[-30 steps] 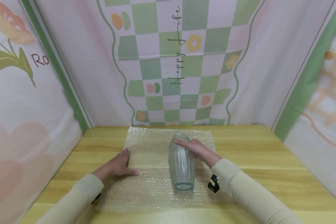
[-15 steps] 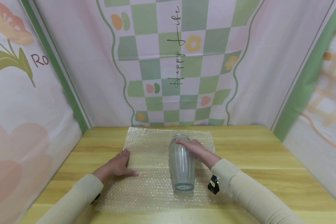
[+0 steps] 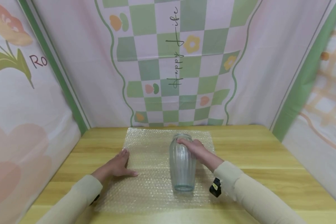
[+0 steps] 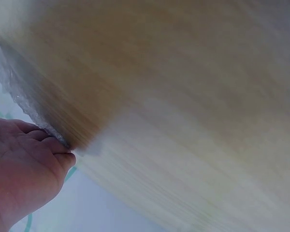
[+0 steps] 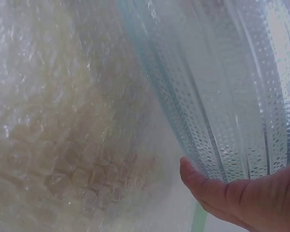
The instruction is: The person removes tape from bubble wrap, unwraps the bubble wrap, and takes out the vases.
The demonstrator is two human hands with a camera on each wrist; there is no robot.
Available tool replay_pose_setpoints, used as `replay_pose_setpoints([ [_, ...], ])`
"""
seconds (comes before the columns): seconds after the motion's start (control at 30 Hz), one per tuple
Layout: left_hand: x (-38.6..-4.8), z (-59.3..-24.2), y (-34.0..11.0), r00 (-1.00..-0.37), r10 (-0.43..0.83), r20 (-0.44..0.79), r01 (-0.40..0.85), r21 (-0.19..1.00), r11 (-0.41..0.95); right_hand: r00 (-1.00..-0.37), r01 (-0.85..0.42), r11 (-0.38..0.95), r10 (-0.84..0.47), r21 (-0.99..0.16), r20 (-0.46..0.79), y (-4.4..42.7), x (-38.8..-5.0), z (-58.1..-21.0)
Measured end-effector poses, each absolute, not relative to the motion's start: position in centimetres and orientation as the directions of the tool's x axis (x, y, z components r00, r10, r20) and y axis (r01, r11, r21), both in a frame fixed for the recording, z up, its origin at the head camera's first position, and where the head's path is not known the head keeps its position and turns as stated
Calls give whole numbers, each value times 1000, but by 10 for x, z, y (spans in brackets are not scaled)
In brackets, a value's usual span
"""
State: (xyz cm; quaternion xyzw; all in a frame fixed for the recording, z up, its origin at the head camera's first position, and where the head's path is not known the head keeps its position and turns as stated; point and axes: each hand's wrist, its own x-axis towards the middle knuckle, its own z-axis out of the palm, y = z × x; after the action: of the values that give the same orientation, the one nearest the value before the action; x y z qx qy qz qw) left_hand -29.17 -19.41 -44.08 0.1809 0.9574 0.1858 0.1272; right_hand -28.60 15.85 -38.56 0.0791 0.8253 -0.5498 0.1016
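A clear, ribbed glass vase [image 3: 183, 168] is over the right half of a sheet of bubble wrap [image 3: 148, 193]. Its mouth is at the far end in the head view and its base at the near end. My right hand [image 3: 194, 147] grips the vase near the mouth, thumb across the glass. In the right wrist view, fingers [image 5: 241, 195] curve around the dotted, ribbed glass [image 5: 232, 96]. At the left edge of the bubble wrap, my left hand [image 3: 116, 165] rests with fingers extended and thumb spread. The left wrist view shows that hand [image 4: 29, 164] beside the wrap's edge [image 4: 24, 99].
A wooden table [image 3: 254, 149] bears the bubble wrap. Behind it hangs a printed cloth [image 3: 170, 68] with green checks, and more patterned cloth [image 3: 50, 109] closes the left side. A small black device [image 3: 215, 187] sits at the right wrist.
The vase and right hand have shifted very slightly to the right, and less of the vase's underside shows. My left hand stays in place on the wrap's edge.
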Motion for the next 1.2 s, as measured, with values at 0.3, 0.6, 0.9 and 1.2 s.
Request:
replay_pose_setpoints([
  [0.3,-288,-443,-195,-902,395,-175,299,407,863,-968,252,350,87,-902,-236,175,-285,-384],
  [0.6,-289,-441,-195,-903,393,-172,296,413,861,-982,179,334,115,-925,-149,198,-284,-368],
  [0.9,-290,-443,-195,-906,388,-172,293,407,865,-989,112,388,137,-915,-63,215,-279,-354],
  [1.2,-292,-442,-195,-903,397,-162,306,403,862,-969,-18,471,208,-882,130,224,-271,-343],
])
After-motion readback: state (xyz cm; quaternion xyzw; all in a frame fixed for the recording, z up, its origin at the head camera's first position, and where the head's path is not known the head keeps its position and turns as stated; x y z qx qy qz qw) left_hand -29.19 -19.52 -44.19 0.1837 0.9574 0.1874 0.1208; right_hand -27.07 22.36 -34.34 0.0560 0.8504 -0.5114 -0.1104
